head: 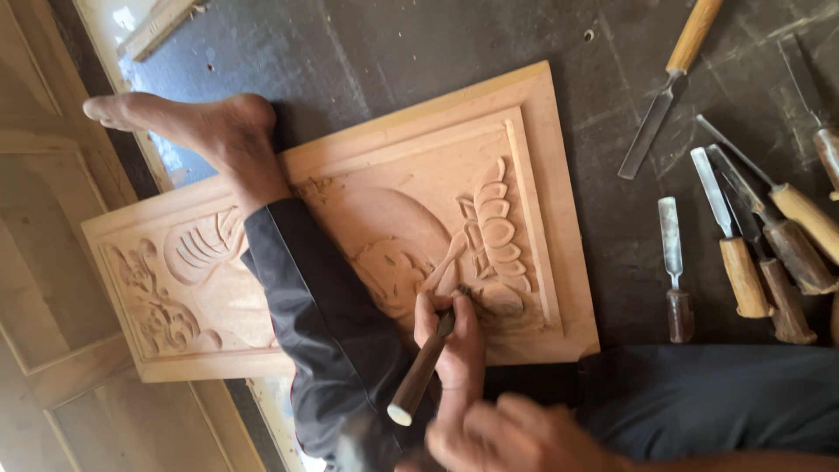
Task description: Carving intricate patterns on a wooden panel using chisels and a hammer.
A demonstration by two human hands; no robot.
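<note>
A carved wooden panel (350, 253) is lying on the dark floor (419, 52), with the person's trousered leg (315, 323) and bare foot (192, 122) resting across it. The left hand (454, 336) is gripping a wooden-handled chisel (424, 371), fingers wrapped tight around it, its tip meeting the carved leaf relief near the panel's lower right. The right hand (516, 437) is hovering just below, blurred; its grip cannot be told. Spare chisels (752, 262) are lying to the right.
</note>
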